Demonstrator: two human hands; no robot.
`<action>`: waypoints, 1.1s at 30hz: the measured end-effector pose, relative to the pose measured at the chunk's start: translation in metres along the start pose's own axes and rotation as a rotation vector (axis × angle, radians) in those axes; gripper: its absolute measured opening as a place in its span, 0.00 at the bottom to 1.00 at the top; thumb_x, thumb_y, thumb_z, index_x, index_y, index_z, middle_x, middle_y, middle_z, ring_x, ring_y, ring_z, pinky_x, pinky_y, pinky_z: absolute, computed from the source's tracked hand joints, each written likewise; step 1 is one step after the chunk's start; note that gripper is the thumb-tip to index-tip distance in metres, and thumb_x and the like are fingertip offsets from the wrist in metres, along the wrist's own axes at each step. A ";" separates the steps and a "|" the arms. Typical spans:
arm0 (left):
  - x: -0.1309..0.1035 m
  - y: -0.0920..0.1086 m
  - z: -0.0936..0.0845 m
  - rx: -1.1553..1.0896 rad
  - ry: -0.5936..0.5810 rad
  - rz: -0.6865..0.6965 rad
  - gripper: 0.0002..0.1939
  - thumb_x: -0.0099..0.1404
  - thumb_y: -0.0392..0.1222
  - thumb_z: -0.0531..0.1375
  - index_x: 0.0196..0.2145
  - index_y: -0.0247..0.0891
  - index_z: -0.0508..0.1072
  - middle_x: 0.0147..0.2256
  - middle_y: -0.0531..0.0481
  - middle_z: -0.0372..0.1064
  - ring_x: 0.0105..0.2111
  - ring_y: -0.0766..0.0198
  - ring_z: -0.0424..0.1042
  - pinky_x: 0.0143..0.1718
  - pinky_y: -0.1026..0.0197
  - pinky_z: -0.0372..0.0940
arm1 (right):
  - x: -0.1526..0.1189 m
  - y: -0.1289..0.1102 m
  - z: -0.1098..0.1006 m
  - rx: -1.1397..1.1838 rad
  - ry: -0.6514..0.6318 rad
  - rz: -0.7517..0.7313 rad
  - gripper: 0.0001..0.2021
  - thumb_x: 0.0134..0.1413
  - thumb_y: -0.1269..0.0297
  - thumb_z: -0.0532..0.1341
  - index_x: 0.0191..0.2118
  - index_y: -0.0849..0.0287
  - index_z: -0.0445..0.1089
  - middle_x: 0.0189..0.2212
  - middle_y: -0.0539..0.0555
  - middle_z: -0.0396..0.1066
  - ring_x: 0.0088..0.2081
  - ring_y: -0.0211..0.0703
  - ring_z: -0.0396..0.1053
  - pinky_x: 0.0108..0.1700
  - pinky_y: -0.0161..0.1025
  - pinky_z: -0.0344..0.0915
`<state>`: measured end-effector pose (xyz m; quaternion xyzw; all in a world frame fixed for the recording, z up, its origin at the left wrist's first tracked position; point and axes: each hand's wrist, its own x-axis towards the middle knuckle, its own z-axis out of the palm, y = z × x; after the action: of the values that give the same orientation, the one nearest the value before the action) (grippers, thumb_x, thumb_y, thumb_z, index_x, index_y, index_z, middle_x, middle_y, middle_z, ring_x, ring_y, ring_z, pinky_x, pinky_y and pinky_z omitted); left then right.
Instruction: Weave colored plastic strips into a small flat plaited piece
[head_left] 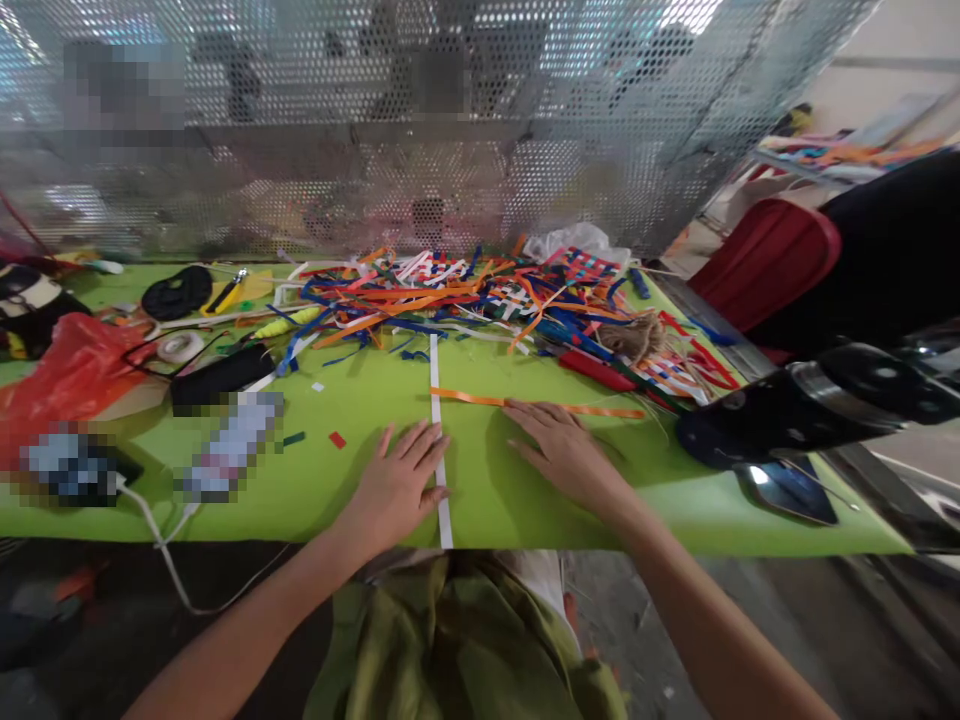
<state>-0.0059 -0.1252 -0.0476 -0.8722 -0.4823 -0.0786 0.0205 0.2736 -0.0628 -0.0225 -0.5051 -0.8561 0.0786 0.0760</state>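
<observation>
A white strip [444,508] runs from front to back on the green table [495,500]. My left hand [397,483] lies flat beside it, fingers spread, with the fingertips touching its left edge. An orange strip [469,398] lies crosswise, its left end meeting the white strip. My right hand [562,450] rests flat with its fingertips on the middle of the orange strip, fingers stretched out. Neither hand grips anything. Part of the orange strip is hidden under the right fingers.
Behind the hands lies a tangled heap of coloured strips [420,300], with several woven pieces. A roll of white tape [180,346], a black case [223,378] and a red plastic bag [75,375] are at left. At right are a black cylinder [787,405] and a phone [799,492].
</observation>
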 end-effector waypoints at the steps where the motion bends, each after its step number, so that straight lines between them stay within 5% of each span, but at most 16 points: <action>1: -0.001 0.000 0.000 0.001 0.005 -0.011 0.29 0.76 0.55 0.44 0.69 0.40 0.57 0.70 0.45 0.50 0.70 0.52 0.50 0.69 0.38 0.46 | 0.000 -0.001 0.000 -0.012 0.009 0.006 0.25 0.68 0.53 0.50 0.66 0.55 0.63 0.66 0.56 0.63 0.63 0.57 0.60 0.64 0.58 0.57; 15: -0.009 0.009 0.004 -0.023 0.093 -0.104 0.22 0.77 0.40 0.44 0.64 0.37 0.63 0.67 0.44 0.58 0.66 0.57 0.59 0.67 0.45 0.52 | 0.004 -0.014 -0.001 -0.116 0.054 0.066 0.27 0.67 0.56 0.52 0.66 0.60 0.62 0.64 0.62 0.65 0.61 0.61 0.62 0.61 0.58 0.61; 24: -0.047 0.011 -0.014 -0.062 -0.044 0.026 0.43 0.68 0.68 0.53 0.70 0.37 0.53 0.71 0.40 0.48 0.70 0.48 0.49 0.70 0.37 0.38 | 0.003 -0.012 0.007 -0.109 0.084 0.079 0.26 0.67 0.56 0.51 0.66 0.61 0.62 0.65 0.60 0.63 0.62 0.61 0.61 0.62 0.59 0.60; 33: -0.055 0.006 -0.010 -0.189 0.044 0.103 0.29 0.67 0.47 0.64 0.64 0.47 0.64 0.67 0.49 0.59 0.67 0.53 0.57 0.68 0.42 0.47 | 0.001 -0.014 0.008 -0.081 0.107 0.051 0.25 0.67 0.57 0.51 0.66 0.58 0.63 0.64 0.59 0.65 0.61 0.59 0.62 0.61 0.58 0.60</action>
<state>-0.0309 -0.1754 -0.0458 -0.8919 -0.4269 -0.1419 -0.0473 0.2594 -0.0691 -0.0275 -0.5331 -0.8400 0.0187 0.0991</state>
